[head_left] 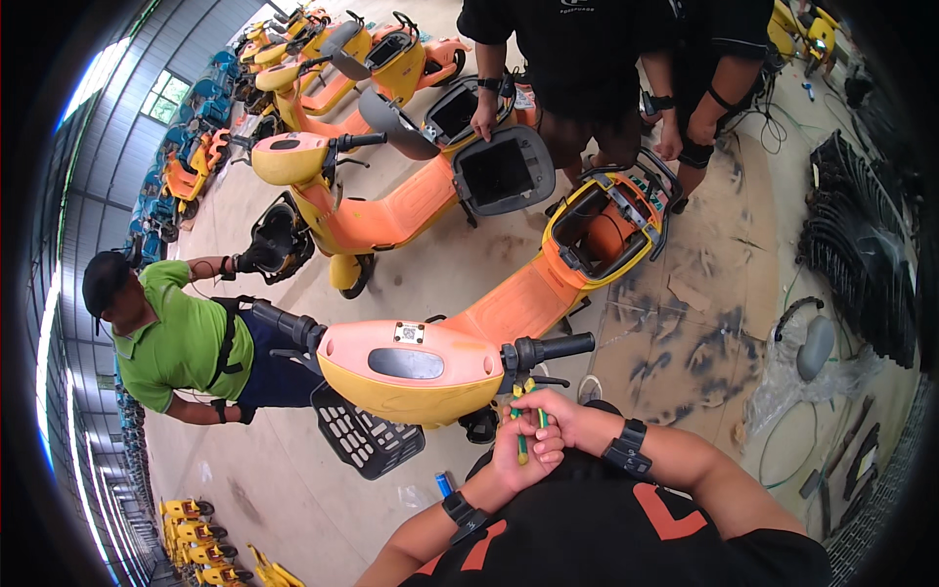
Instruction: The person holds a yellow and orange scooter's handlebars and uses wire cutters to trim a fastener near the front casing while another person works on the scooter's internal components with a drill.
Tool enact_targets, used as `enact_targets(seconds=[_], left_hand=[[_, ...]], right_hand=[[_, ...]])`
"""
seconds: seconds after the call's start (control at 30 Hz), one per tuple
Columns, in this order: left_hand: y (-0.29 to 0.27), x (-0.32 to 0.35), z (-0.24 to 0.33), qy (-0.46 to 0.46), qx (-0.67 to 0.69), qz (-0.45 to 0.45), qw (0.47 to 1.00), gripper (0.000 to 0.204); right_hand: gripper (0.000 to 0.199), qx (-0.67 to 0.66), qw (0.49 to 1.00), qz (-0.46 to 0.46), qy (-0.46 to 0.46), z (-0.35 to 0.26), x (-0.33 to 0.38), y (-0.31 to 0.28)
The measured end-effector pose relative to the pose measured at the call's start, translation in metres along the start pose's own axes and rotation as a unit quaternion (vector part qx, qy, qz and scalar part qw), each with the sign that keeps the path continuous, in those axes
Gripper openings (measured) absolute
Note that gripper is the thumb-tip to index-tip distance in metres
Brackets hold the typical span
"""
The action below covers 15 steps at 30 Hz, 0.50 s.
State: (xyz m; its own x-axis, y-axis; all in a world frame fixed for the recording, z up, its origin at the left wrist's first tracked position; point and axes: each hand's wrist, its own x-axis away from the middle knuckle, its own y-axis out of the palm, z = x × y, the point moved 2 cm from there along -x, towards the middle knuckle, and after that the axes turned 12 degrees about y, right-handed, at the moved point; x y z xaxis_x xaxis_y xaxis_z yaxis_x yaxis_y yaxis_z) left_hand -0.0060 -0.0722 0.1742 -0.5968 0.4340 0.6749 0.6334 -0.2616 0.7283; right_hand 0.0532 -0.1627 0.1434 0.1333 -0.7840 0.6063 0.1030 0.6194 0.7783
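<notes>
The left hand [525, 455] and the right hand [565, 416], both curled closed, hold one green-handled tool [522, 448] at four o'clock from the front of the nearest scooter [518, 301]. Three other people [191, 333] stand on the pale floor [264, 479] of a metal-walled hall [117, 137].

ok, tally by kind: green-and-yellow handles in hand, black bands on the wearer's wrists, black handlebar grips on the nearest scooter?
Green-and-yellow handles: 2
Black wrist bands: 2
Black handlebar grips: 2
Total: 6
</notes>
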Motion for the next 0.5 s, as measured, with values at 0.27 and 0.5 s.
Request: enact_targets(seconds=[0.27,0.5], left_hand=[[-0.019,-0.012,-0.008,0.037,-0.08,-0.028,0.996,0.019],[-0.034,-0.022,-0.018,0.069,-0.146,-0.005,0.987,0.021]], right_hand=[[0.023,0.018,0.995,-0.101,-0.013,0.005,-0.034,-0.039],[0.027,0.054,0.973,-0.222,-0.04,0.009,-0.055,-0.068]])
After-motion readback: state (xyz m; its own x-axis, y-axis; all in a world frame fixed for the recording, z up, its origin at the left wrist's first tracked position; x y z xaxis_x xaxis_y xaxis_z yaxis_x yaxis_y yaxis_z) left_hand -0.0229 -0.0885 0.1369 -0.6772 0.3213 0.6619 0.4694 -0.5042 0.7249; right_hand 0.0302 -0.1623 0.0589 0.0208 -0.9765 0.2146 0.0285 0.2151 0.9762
